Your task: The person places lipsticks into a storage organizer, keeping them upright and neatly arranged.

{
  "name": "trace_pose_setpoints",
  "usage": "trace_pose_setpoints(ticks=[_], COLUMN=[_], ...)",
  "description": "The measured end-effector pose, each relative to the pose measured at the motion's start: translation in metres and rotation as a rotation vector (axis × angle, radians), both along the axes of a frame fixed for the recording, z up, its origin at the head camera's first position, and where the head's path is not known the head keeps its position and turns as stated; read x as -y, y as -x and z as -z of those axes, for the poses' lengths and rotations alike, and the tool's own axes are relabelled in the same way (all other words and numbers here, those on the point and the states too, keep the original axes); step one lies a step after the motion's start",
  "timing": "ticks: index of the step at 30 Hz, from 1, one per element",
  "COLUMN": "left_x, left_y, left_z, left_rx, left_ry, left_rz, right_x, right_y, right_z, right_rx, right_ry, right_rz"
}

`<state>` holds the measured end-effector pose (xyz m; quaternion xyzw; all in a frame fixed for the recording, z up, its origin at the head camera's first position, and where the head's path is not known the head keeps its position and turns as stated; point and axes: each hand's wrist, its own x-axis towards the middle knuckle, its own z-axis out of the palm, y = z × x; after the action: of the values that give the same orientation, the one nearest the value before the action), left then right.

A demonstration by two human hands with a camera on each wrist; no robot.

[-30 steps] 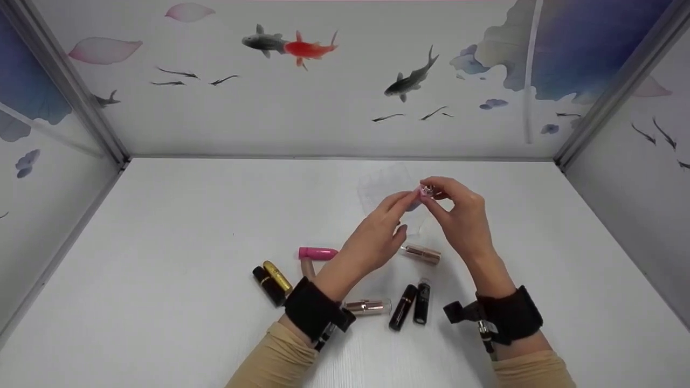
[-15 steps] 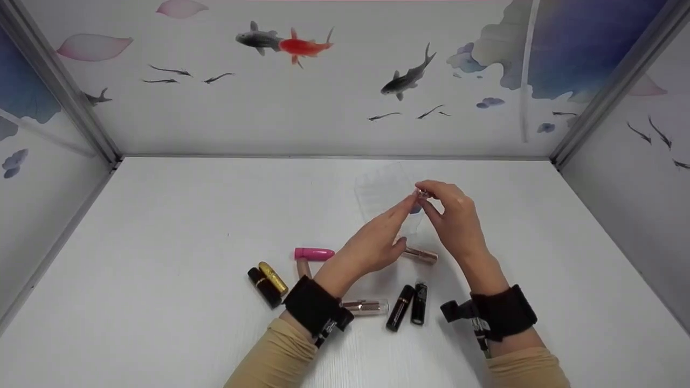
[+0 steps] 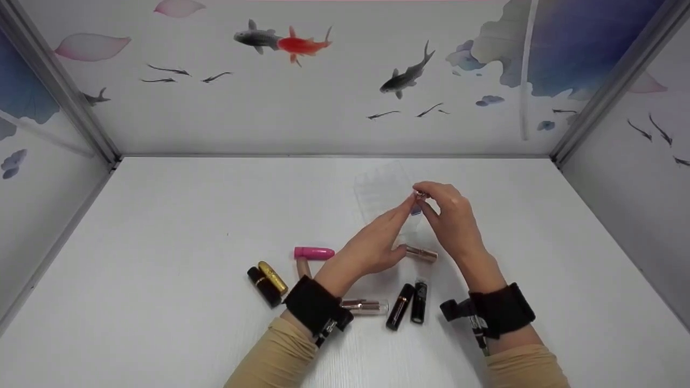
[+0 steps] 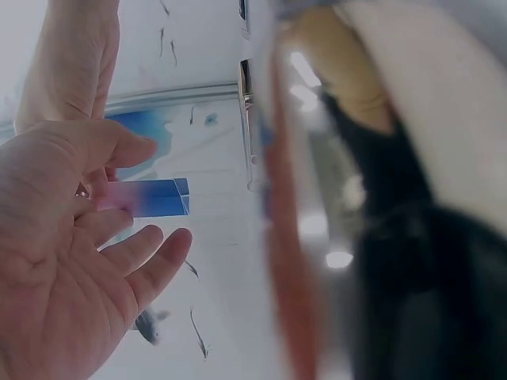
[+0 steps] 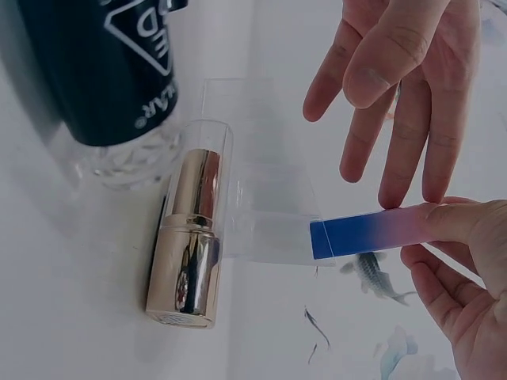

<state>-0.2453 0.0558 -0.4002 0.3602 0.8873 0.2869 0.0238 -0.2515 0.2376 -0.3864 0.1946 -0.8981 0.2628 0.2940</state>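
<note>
My right hand (image 3: 429, 200) pinches the pink end of a square blue-to-pink lipstick tube (image 3: 416, 206), blue end pointing down. The right wrist view shows the tube (image 5: 372, 232) between thumb and fingers of the right hand (image 5: 455, 237). My left hand (image 3: 396, 226) is held open with straight fingers next to the tube; in the right wrist view the left hand (image 5: 396, 95) stands a little apart from it. The left wrist view shows the open palm of the left hand (image 4: 71, 261) and the tube (image 4: 150, 198) beyond it. A clear plastic organiser (image 3: 383, 186) stands just behind the hands.
Several lipsticks lie on the white table (image 3: 161, 242): a pink one (image 3: 314, 253), a black and a gold one (image 3: 268, 279), a clear-capped rose-gold one (image 3: 366, 306), two black ones (image 3: 409, 304) and a rose-gold one (image 3: 422, 253). Painted walls close in three sides.
Both hands have sunk slightly and drifted left with the tube. The left fingers stay beside it. The lipsticks on the table have not moved.
</note>
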Motion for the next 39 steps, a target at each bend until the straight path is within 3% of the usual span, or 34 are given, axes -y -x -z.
trace_pose_setpoints(ticks=[21,39], left_x=[-0.006,-0.008], left_y=[0.003,0.004], left_z=[0.009,0.014], left_rx=[0.096,0.094], left_ry=[0.038,0.083], left_rz=[-0.055,-0.064], right_x=[-0.001,-0.003], right_y=[0.004,0.007], right_z=[0.010,0.014], right_rx=[0.032,0.103], right_ry=[0.020,0.001], right_rz=[-0.005,0.017])
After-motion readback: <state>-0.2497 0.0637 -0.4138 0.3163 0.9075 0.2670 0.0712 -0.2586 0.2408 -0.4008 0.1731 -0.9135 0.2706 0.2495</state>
